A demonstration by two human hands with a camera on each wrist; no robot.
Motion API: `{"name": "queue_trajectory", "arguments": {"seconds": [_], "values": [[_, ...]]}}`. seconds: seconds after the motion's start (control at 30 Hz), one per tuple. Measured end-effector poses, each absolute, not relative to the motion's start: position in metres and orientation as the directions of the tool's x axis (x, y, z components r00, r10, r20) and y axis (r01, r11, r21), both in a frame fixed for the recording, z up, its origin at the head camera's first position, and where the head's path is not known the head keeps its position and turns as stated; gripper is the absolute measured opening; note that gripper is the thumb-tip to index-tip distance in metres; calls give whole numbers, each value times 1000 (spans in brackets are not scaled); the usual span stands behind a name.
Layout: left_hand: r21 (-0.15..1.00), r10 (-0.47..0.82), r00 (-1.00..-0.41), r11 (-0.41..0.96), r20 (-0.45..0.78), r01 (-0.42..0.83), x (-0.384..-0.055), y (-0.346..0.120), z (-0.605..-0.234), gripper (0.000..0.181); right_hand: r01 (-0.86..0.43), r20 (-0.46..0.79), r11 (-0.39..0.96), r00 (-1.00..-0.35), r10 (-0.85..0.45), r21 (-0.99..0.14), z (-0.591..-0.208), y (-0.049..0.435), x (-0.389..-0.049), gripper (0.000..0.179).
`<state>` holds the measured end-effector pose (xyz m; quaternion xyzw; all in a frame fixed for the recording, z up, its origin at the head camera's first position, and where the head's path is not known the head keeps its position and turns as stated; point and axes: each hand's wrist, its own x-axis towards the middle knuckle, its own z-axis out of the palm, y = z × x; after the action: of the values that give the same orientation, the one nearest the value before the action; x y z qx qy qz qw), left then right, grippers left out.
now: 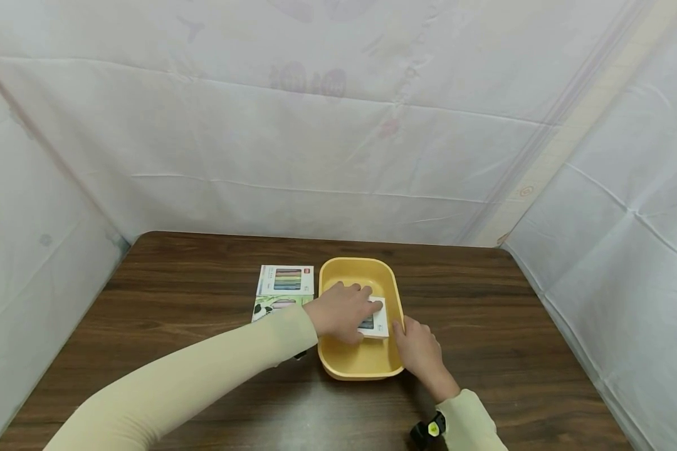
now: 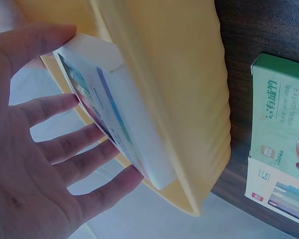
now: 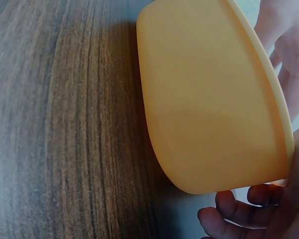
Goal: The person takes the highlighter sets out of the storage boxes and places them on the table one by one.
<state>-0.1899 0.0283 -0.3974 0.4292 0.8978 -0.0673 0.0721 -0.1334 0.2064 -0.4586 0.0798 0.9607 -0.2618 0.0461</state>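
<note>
A yellow plastic basket (image 1: 355, 362) stands upright on the table. Inside it, a white pen box (image 1: 381, 323) with a window of coloured pens is partly covered by my left hand (image 1: 341, 311). That hand holds the box from above, thumb at one end and fingertips along its edge in the left wrist view, where the box (image 2: 139, 119) lies beside the basket wall. At the right rim my right hand (image 1: 420, 346) grips the basket, thumb over the inside and fingers outside. In the right wrist view some fingertips (image 3: 224, 219) show past the basket's end.
Left of the basket lie a white pen box (image 1: 266, 279) and a green highlighter box (image 2: 269, 109) with a panda print, the latter partly behind my left sleeve. The dark wooden table (image 1: 203, 282) ends at white sheeting (image 1: 316, 156) behind and on both sides.
</note>
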Motion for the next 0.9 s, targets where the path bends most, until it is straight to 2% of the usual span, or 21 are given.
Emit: {"name": "queue_trajectory", "arguments": {"seconds": [0.33,0.9], "values": [[-110,771,-612,602,-178,791,-188,27,-390,59,162,-125,856,-985,115,-491,-458,208,-132,30],[-130,776,-603,589,-184,798,-182,18,-376,61,164,-125,861,-985,117,-481,-458,206,-131,29]]}}
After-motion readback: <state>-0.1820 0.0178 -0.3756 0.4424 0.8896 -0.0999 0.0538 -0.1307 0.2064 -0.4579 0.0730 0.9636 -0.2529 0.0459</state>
